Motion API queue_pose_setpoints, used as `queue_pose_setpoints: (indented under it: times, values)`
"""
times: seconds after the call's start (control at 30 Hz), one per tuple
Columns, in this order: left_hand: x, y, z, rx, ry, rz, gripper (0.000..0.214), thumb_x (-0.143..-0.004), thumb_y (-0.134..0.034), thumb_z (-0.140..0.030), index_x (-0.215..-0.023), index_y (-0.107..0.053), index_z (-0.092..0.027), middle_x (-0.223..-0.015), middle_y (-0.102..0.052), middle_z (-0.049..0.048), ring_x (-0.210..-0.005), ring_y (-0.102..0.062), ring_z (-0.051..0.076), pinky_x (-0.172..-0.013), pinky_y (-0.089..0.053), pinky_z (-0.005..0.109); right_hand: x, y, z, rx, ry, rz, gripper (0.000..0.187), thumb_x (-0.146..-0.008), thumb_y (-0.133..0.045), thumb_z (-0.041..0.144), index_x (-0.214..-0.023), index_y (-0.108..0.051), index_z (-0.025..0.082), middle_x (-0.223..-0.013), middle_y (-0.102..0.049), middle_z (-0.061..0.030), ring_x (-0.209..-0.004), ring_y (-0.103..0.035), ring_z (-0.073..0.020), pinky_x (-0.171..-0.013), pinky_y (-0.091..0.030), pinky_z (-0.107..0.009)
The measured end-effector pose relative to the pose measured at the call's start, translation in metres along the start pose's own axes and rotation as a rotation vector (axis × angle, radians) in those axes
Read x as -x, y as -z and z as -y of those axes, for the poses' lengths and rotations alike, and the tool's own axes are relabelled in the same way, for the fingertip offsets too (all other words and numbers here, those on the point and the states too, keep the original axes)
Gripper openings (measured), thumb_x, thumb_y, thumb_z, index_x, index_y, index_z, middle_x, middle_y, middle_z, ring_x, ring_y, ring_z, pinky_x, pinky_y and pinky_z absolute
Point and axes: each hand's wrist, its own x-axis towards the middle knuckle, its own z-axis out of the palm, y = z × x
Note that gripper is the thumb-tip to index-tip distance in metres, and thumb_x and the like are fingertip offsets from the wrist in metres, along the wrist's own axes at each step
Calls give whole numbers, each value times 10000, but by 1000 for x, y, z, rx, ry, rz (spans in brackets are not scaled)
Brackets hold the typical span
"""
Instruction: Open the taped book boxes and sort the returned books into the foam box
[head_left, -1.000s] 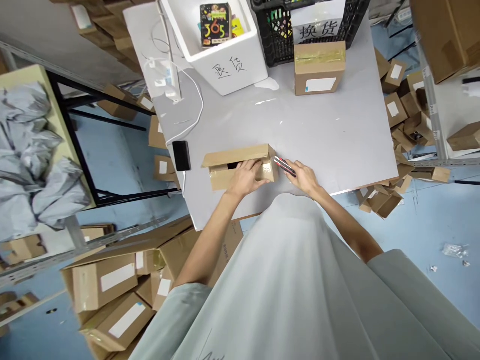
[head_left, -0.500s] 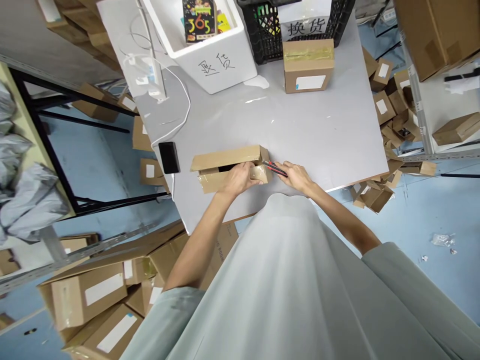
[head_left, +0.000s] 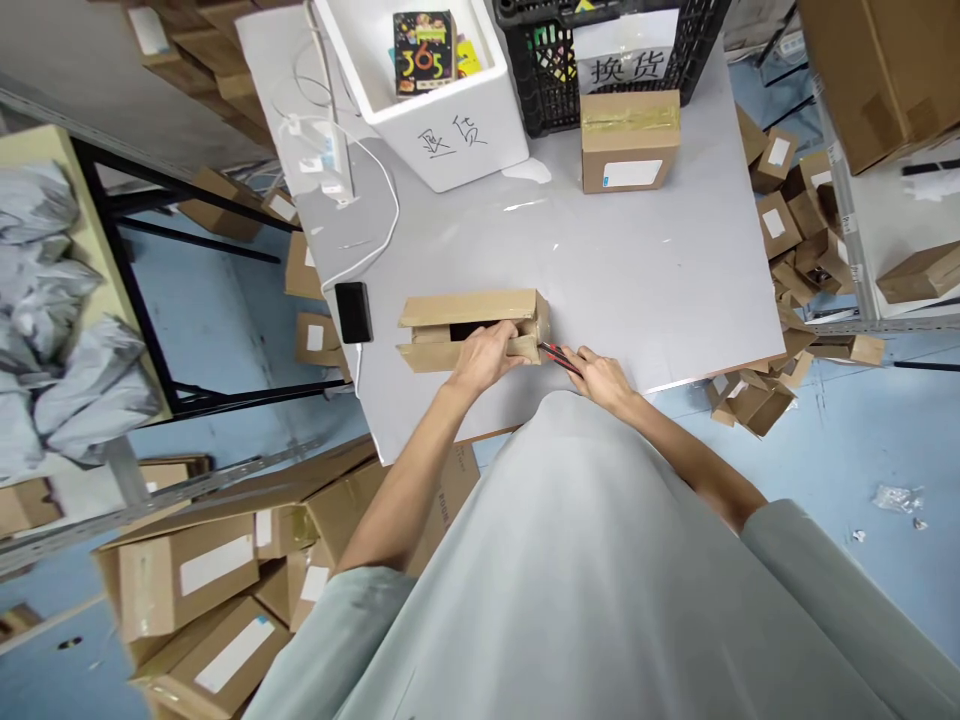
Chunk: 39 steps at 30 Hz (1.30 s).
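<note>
1 open box lies 9-to-3, left hand clamping it, right hand gripping a cutter at its 3-o'clock end.

White bin beside black crate, grey plastic bags

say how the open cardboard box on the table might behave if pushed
The open cardboard box would probably slide rather than roll, given its flat sides. Its thin, unfolded flaps may bend. Weight is uncertain, since its inside is mostly hidden.
</note>
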Motion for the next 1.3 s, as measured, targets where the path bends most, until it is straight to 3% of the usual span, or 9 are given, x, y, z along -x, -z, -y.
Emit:
queue_pose_setpoints:
  times: [0.13, 0.27, 0.5, 0.6, 0.7, 0.8, 0.9, 1.1, 1.3]
  values:
    - [12, 6, -7, -16, -60, -67, 353, -910, -871, -298, -1111, -585, -244, -1231, -778, 132, -1147, -752, 338, -993, -525, 448, 8, -23, -21, -136, -87, -160, 578, -1149, -470, 395, -1714, -458, 270, -1384, -729, -124, -1118, -754, -298, -942, -568, -365]
    - [51, 3, -12, 34, -99, -201, 155, -1004, -708, -222, -1098, -587, -242, -1399, -716, 159, -1236, -723, 323, -1020, -565, 472, -12, -48, -68, -248, -442, -292, 511, -1119, -518, 390, -1574, -540, 158, -1345, -753, -170, -1171, -731, -335, -989, -560, -415]
    - [108, -49, -10, 212, -36, -365, 171, -994, -545, -89, -1021, -596, -251, -1365, -695, 137, -1441, -626, 291, -1180, -562, 501, -29, -76, -131, -121, -705, -246, 369, -1056, -553, 257, -1394, -606, 119, -1463, -622, -247, -1323, -617, -332, -1068, -499, -409]
    - [114, -79, -9, 253, -12, -407, 179, -968, -555, -76, -1014, -615, -238, -1435, -670, 159, -1572, -522, 317, -1252, -521, 563, -36, -70, -120, -81, -643, -296, 473, -1026, -606, 267, -1453, -574, 65, -1523, -570, -303, -1443, -532, -383, -1190, -446, -498]
    - [114, -95, -10, 276, -70, -405, 112, -957, -615, -128, -1018, -633, -219, -1615, -557, 193, -1697, -335, 367, -1309, -459, 615, -54, -50, -81, -145, -289, -423, 657, -1038, -640, 386, -1594, -473, 76, -1637, -496, -290, -1551, -448, -374, -1285, -397, -533]
    - [112, -87, -3, 295, -96, -378, 210, -934, -636, -153, -1132, -666, -217, -1681, -513, 181, -1711, -306, 367, -1329, -434, 625, -78, -25, -33, -213, 136, -456, 723, -1057, -621, 531, -1664, -443, 180, -1707, -463, -210, -1595, -421, -341, -1317, -395, -534]
    - [108, -64, 25, 227, -30, -381, 469, -901, -621, -120, -1362, -655, -202, -1678, -533, 188, -1711, -311, 358, -1364, -370, 636, -102, -1, -1, -256, 289, -472, 587, -1099, -534, 557, -1579, -561, 219, -1626, -565, -187, -1515, -511, -337, -1286, -429, -534]
    - [86, -31, 82, 15, 14, -303, 342, -896, -679, -147, -1225, -748, -207, -1816, -385, 139, -1754, -89, 430, -1376, -91, 789, -150, 33, 5, -353, 67, -587, 513, -1132, -421, 620, -1179, -720, 205, -1132, -777, -147, -1105, -693, -305, -1061, -526, -448]
    - [62, -48, 41, 53, -137, -247, 291, -1070, -472, -156, -995, -738, -245, -1689, -584, 80, -1738, -251, 300, -1423, -146, 669, -175, 55, 2, -322, -256, -491, 358, -1137, -458, 427, -1386, -619, 228, -950, -769, -48, -957, -685, -265, -970, -524, -389]
